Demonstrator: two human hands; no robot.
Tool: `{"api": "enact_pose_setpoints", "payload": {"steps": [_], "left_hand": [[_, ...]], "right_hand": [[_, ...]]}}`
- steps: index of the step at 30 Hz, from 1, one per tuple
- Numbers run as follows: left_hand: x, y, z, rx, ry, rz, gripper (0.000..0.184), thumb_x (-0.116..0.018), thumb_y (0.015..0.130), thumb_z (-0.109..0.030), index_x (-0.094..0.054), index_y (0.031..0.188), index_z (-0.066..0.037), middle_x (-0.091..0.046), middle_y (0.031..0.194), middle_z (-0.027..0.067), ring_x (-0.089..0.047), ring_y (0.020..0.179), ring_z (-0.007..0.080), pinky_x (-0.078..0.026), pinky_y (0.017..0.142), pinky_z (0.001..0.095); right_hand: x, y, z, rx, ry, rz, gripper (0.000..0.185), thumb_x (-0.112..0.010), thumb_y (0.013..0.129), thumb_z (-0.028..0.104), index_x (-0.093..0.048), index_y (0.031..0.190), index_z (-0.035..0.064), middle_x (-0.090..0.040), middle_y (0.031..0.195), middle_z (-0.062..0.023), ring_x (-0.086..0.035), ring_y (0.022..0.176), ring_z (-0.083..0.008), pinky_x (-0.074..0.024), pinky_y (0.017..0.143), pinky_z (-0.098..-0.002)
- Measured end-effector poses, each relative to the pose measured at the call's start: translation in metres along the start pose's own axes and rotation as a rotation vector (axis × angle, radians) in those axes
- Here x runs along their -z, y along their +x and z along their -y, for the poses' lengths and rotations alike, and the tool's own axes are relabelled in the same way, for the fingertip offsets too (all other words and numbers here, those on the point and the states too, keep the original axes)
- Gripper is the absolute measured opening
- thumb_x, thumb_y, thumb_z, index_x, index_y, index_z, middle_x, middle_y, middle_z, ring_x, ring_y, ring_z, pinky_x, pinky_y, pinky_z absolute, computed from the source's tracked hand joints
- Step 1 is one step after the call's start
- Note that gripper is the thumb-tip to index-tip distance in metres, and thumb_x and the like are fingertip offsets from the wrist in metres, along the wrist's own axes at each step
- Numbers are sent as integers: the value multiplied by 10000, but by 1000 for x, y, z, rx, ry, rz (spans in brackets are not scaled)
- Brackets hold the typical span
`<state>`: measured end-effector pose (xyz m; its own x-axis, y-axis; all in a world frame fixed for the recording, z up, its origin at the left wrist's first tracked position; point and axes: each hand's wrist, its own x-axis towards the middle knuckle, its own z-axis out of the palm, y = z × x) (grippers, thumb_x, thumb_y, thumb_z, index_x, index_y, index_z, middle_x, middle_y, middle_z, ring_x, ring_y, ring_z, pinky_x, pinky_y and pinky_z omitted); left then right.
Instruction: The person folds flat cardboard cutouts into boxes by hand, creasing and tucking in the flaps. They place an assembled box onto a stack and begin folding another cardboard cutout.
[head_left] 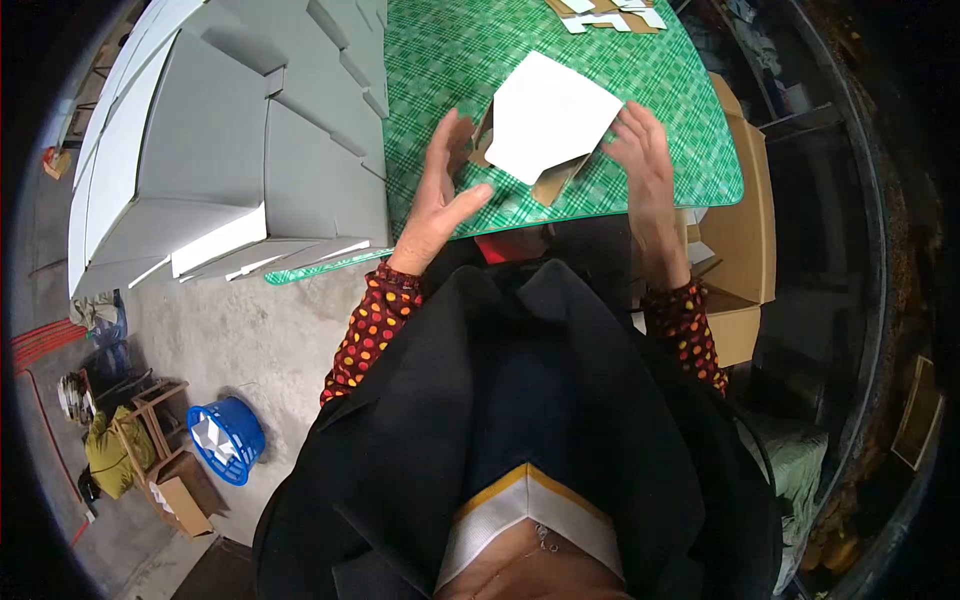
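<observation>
A white cardboard piece with brown folded flaps beneath it sits near the front edge of the green checked table. On its left side my left hand is open, thumb and fingers spread, with nothing in it. At the piece's right corner is my right hand, its fingers extended and slightly blurred, close to or touching the edge. The undersides of the flaps are mostly hidden.
Large white cardboard boxes are stacked at the left of the table. Flat cut cardboard pieces lie at its far edge. A brown carton stands to the right. A blue basket is on the floor at left.
</observation>
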<state>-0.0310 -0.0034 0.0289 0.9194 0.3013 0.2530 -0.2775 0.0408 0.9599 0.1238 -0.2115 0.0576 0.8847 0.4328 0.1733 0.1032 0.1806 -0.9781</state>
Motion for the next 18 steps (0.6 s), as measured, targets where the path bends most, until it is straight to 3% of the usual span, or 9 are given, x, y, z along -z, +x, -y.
{"api": "enact_pose_setpoints", "payload": {"steps": [5,9,15,18], "left_hand": [[-6,8,7,32,175,-111,694,-656,918,-173,-369,1544,-81,-442,1511,189,-453,1373,303,-352,1152,391],[-12,34,-5,86,323,-249,521,-695,887,-101,-557,1389,-77,-620,1245,124,-616,1085,217,-501,916,306],[-21,52,-54,-7,418,-343,368,-708,880,-106,-643,1239,-61,-630,1026,59,-603,852,144,-494,701,276],[-25,52,-75,34,438,-336,413,-726,883,-128,-610,1274,-58,-611,976,42,-586,803,125,-468,641,261]], "right_hand": [[2,-9,9,-26,-111,10,555,-494,1034,205,-358,1526,-11,-527,1320,-205,-546,1156,-250,-435,1007,-333],[6,9,37,-155,-223,259,611,-552,1033,278,-337,1534,4,-508,1327,-218,-564,1209,-318,-448,1058,-411],[0,4,45,-140,-237,325,596,-542,1046,311,-360,1521,1,-522,1285,-177,-590,1108,-272,-456,1008,-373],[1,-1,50,-136,-170,326,576,-535,1050,307,-376,1513,1,-534,1251,-152,-577,1071,-237,-455,969,-347]]}}
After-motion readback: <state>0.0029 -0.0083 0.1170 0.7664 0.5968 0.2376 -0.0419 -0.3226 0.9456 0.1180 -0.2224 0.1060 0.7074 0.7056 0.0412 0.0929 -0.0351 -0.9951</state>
